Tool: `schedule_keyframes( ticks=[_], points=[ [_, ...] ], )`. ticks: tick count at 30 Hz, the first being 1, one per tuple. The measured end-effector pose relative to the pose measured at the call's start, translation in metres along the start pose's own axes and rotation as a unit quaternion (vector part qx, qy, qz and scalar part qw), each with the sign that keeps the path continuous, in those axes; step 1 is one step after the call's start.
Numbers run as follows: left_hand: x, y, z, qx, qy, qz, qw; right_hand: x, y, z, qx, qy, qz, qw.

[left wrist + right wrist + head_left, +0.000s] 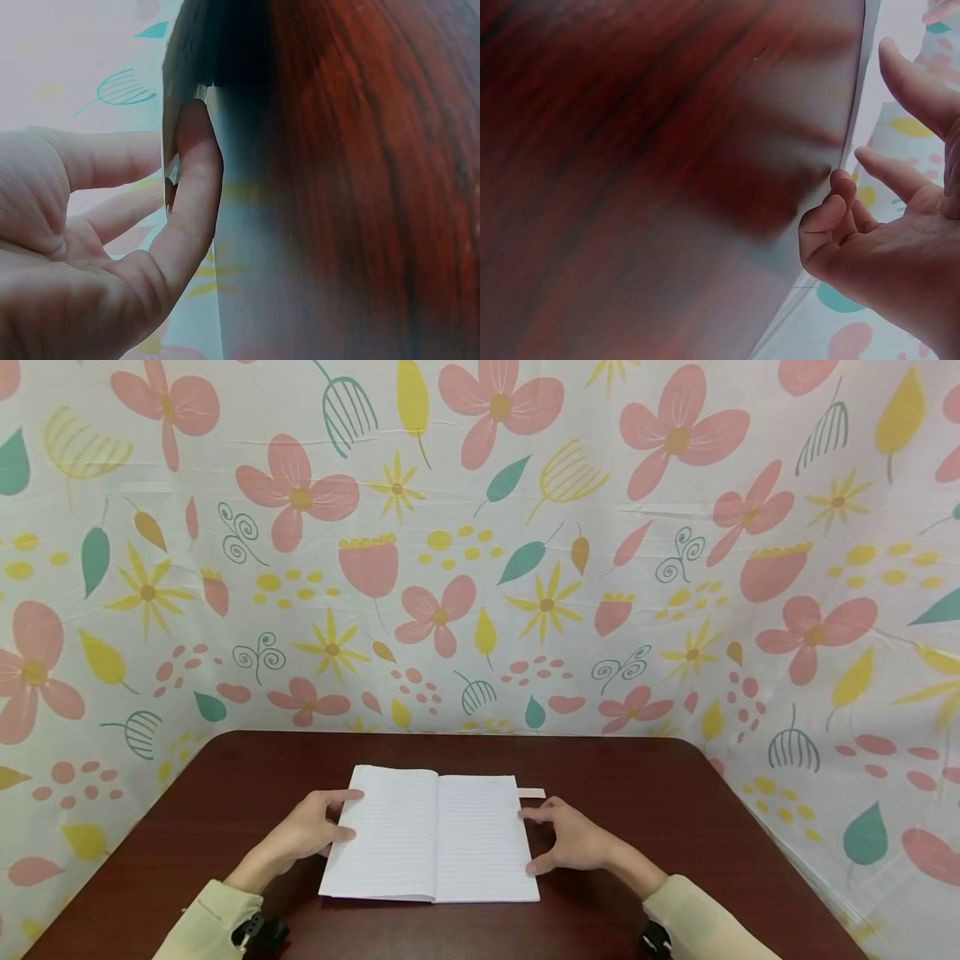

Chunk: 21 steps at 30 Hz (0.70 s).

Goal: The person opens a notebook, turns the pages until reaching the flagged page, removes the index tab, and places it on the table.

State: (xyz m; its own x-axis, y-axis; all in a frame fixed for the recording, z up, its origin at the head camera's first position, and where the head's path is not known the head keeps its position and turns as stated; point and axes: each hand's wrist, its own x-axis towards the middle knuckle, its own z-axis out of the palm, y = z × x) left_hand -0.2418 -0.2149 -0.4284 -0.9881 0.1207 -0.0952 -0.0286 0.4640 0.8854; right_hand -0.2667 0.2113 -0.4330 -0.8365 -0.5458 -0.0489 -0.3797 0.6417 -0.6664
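An open notebook (480,835) with white lined pages lies on the table in the head view. At its left edge, my left hand (311,825) grips it with thumb and forefinger on the page side. A curled finger (199,157) goes behind the raised notebook edge (171,82) in the left wrist view. My right hand (572,835) touches the right edge with spread thumb and forefinger. In the right wrist view its thumb (915,86) stands apart from the other fingers, some of which are bent beside the notebook's thin edge (862,67).
A pale strip (532,793) sticks out past the notebook's upper right side. The dark reddish-brown table (600,768) has rounded far corners. A flower-patterned cloth (480,568) hangs behind it and along the sides.
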Motion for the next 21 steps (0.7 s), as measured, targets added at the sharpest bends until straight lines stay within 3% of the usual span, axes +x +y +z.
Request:
schedule_keyframes(
  ticks=[21],
  points=[
    [-0.0007, 0.0026, 0.0003, 0.001, 0.002, -0.008, 1.0, -0.0005, -0.0023, 0.0022, -0.019, 0.002, 0.0, 0.9998]
  ],
)
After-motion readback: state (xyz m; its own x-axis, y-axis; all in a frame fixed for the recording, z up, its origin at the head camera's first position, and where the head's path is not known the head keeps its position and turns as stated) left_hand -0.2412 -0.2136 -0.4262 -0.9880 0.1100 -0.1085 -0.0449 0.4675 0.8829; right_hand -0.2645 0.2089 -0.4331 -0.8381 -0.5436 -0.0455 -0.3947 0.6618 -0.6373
